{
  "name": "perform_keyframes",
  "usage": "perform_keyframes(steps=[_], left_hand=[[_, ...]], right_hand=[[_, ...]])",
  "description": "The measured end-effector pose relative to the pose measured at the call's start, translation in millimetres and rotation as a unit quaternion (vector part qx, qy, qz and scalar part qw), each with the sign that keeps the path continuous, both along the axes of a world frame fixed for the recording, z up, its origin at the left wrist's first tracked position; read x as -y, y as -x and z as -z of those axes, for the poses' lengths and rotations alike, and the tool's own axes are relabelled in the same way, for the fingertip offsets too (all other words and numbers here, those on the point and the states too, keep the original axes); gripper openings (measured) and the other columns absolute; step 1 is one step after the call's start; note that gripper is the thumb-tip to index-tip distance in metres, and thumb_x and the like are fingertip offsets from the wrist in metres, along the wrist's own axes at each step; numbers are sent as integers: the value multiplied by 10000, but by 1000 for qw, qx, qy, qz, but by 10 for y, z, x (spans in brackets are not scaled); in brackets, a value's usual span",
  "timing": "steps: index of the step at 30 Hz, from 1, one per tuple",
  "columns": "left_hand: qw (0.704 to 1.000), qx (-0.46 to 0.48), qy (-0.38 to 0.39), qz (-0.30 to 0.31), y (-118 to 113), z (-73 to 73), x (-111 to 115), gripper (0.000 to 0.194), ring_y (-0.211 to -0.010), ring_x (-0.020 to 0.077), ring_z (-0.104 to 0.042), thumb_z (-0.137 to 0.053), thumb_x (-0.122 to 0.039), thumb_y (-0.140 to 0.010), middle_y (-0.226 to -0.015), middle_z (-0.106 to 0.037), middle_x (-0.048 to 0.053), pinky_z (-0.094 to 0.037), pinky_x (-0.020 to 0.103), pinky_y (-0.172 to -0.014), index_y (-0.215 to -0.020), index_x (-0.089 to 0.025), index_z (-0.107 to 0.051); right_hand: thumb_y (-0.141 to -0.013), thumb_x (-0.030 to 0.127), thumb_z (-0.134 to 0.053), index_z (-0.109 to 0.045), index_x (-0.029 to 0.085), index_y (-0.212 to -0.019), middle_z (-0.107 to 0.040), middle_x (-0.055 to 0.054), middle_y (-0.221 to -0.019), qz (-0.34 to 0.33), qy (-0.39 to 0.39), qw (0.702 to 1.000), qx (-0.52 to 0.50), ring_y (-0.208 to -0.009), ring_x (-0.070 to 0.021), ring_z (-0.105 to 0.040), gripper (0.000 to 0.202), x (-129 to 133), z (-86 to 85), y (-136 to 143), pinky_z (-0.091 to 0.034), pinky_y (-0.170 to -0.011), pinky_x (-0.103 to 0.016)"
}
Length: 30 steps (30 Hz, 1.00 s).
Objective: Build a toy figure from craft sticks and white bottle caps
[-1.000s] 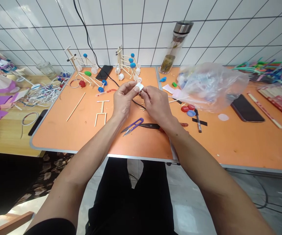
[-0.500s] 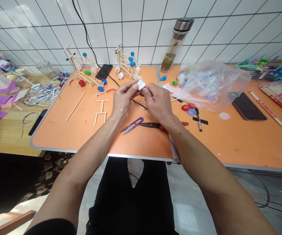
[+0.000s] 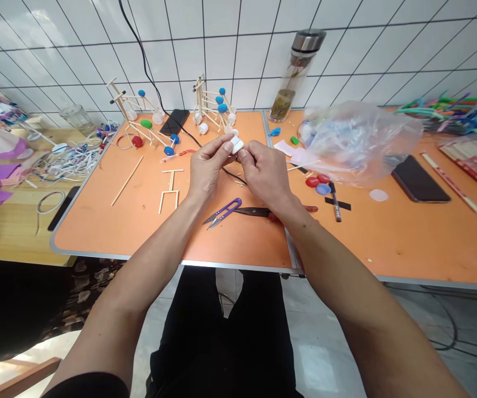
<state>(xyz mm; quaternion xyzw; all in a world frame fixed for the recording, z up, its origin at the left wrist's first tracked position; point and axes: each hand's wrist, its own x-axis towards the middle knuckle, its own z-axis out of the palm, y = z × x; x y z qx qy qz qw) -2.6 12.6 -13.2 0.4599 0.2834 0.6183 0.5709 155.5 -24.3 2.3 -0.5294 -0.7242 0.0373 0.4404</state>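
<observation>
Over the middle of the orange table, my left hand pinches a small white piece that looks like a bottle cap, between thumb and fingers. My right hand is closed against the piece's right side, thumb and forefinger on its edge. Fingers cover part of it. Below the hands lie purple thread snips and dark-bladed scissors, whose handles are partly behind my right wrist. Left of my left hand rests a flat frame of thin sticks.
Behind stand two stick models with coloured caps, the left one and the right one. A tea bottle and a plastic bag are at the back right. A phone lies right; a loose stick lies left.
The white piece has tilted slightly between my fingers. Both hands stay nearly in place, and the whole view has shifted a little.
</observation>
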Motion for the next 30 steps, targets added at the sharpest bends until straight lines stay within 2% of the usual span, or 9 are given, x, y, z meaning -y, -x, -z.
perform_keyframes(steps=[6,13,19,26,30], left_hand=[[1000,1,-4,22,-21,10,3,376,-1462,296,-724,-1003,-553,-845,-1353,-863,26,-614,480,-1227,-1132,-326,-914],[998,41,43,12,-79,-79,93,298,-1589,336,-632,-1015,-404,-845,-1395,-854,50,-583,518,-1272,-1114,-323,-916],[999,26,36,-15,-85,-75,113,270,-1503,286,-700,-1026,-334,-826,-1301,-885,25,-560,463,-1290,-1079,-330,-932],[997,36,70,-21,-106,5,86,349,-1273,210,-804,-1021,-350,-843,-1213,-903,-1,-604,415,-1220,-1178,-362,-922],[996,42,76,-6,-101,20,66,366,-1304,244,-805,-1033,-361,-833,-1194,-905,13,-615,431,-1215,-1181,-343,-924]], right_hand=[[-1182,513,-441,-605,265,-876,-737,-68,-840,5,-5,1000,7,-774,-250,-639,426,0,4,-4,-359,-712,-383],[-1192,514,-405,-664,268,-913,-776,-82,-889,16,9,1000,19,-819,-270,-676,453,14,-26,2,-414,-737,-384],[-1195,499,-406,-673,266,-919,-764,-76,-869,20,13,999,28,-816,-270,-670,449,13,-29,0,-413,-728,-382],[-1166,340,-421,-688,245,-992,-785,-121,-988,67,-16,987,147,-890,-298,-669,333,69,-30,3,-354,-722,-403],[-1152,300,-445,-696,242,-986,-781,-123,-988,75,-32,982,172,-895,-295,-665,306,90,-46,7,-339,-713,-405]])
